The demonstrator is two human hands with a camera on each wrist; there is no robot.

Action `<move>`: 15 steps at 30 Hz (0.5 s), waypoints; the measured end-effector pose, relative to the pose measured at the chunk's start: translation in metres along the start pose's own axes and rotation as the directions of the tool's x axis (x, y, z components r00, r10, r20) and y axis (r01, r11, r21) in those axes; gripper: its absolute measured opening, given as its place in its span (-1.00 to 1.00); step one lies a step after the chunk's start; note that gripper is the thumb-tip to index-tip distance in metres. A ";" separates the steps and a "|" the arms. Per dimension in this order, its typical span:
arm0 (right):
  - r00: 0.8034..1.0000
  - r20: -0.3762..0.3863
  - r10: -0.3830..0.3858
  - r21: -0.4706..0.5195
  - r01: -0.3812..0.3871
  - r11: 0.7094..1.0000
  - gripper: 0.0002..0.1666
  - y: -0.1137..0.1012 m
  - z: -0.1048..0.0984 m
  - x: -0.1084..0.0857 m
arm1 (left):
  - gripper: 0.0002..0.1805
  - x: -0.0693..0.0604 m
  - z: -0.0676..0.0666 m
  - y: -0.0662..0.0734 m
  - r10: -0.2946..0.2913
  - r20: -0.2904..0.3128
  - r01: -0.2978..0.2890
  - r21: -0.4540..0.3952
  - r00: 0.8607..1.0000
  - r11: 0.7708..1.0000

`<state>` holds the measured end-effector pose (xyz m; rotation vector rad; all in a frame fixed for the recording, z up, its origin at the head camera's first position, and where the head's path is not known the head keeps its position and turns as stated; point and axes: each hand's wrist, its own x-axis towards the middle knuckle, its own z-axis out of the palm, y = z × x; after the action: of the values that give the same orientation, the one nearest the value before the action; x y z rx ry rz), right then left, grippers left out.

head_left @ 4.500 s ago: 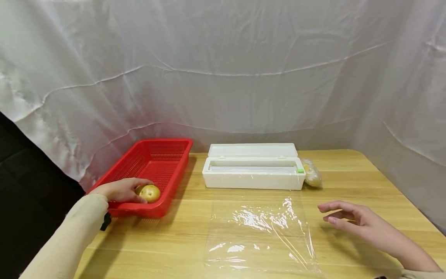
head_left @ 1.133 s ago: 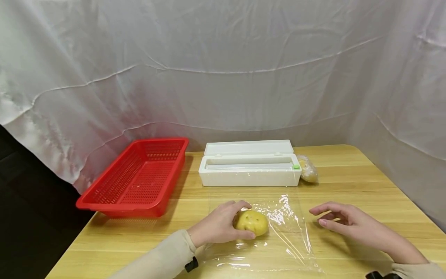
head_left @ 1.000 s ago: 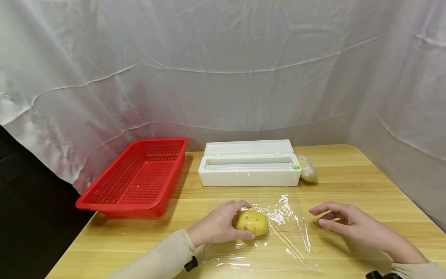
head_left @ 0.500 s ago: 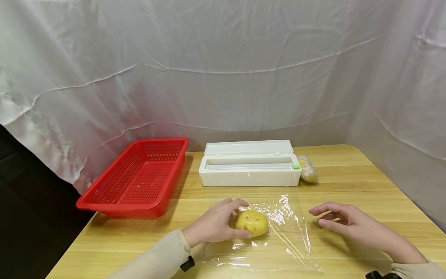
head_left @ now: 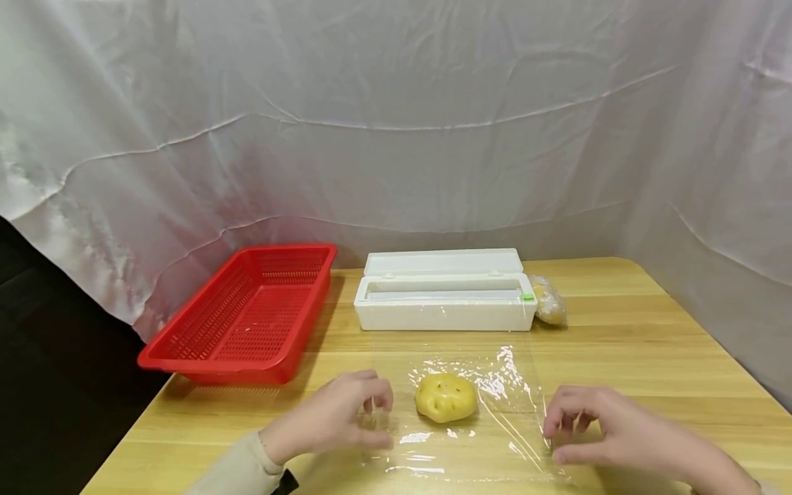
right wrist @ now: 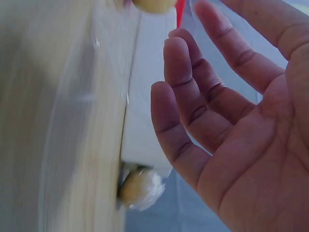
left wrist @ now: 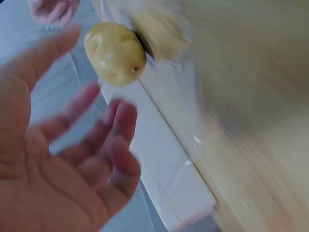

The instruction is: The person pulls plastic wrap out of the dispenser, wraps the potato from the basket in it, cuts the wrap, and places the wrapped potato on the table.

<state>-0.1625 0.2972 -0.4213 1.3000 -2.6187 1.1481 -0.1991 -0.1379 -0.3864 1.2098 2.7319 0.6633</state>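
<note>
A yellow potato (head_left: 446, 397) lies on a sheet of clear plastic wrap (head_left: 470, 454) spread over the table. To its left is my left hand (head_left: 334, 416), apart from the potato, its fingers loosely bent and holding nothing; in the left wrist view the potato (left wrist: 115, 54) sits beyond the fingertips. My right hand (head_left: 625, 433) hovers by the right edge of the wrap, fingers loosely curved with a gap to the thumb. The right wrist view shows that palm (right wrist: 270, 145) with nothing in it. The wrap runs out of a white dispenser box (head_left: 445, 316) whose lid is raised.
A red plastic basket (head_left: 247, 375) stands at the left of the wooden table (head_left: 619, 330). Behind the right end of the box lies a film-wrapped potato (head_left: 548, 302). A grey-white curtain (head_left: 396, 172) hangs along the back and sides.
My left hand took the potato from the basket to the wrap, then let go and drew back left. My right hand has moved slightly nearer and lower, toward the wrap's right edge.
</note>
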 end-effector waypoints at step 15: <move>0.985 0.160 0.070 -0.014 -0.069 0.998 -0.68 0.001 0.020 -0.001 | -0.70 -0.039 0.010 -0.020 0.109 0.113 -0.115 0.047 0.988 0.992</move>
<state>-0.1561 0.2858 -0.4371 1.3648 -2.7993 1.0829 -0.1835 -0.1744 -0.4080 1.3773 2.6231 0.5197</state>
